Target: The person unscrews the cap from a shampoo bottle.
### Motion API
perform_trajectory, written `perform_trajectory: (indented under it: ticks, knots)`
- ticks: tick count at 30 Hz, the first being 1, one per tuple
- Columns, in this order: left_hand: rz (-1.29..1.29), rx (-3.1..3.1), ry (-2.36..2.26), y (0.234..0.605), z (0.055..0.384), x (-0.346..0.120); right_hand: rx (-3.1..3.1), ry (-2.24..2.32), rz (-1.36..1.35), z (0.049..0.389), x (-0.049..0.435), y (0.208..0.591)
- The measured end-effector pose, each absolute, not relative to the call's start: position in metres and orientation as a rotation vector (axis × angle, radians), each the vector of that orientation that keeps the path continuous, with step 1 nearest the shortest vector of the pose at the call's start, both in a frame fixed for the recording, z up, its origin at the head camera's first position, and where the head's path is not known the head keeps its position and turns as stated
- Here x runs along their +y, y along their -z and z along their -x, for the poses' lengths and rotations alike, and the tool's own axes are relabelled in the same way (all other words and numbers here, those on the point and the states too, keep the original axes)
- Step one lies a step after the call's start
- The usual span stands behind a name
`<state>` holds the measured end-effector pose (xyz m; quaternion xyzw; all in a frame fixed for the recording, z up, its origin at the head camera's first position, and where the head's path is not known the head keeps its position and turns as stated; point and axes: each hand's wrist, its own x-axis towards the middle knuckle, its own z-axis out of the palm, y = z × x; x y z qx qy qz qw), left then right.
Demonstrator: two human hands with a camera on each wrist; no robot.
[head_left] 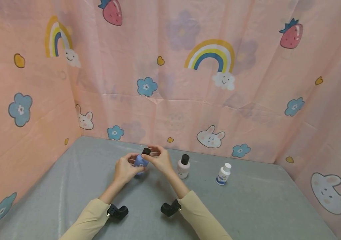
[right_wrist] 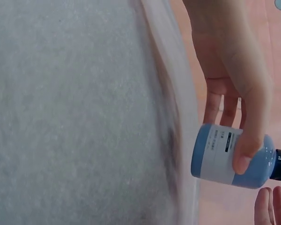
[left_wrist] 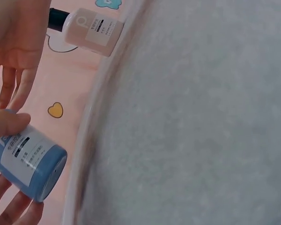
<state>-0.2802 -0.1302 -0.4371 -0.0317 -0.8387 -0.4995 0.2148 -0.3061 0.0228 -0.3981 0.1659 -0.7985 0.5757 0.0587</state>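
Near the desk's (head_left: pixel 263 203) far edge, left hand (head_left: pixel 124 170), fingers bent round blue bottle (head_left: pixel 141 161), right hand (head_left: pixel 162 161), fingers pinching its black cap (head_left: pixel 146 151), pink bottle (head_left: pixel 183 170) alongside, white bottle (head_left: pixel 223 174) rightward.

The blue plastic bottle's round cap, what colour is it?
The cap is black; the head view shows it best.

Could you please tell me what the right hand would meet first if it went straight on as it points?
Probably the black cap of the blue bottle in the left hand; whether the right hand touches it is unclear.
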Motion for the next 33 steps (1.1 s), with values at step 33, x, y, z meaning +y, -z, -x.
perform_trajectory:
  ticks: [33]
  knots:
    - [0.204, -2.332, 1.380, 0.445, 0.277, -0.128, -2.448, -1.699, -0.538, 0.306, 0.028, 0.398]
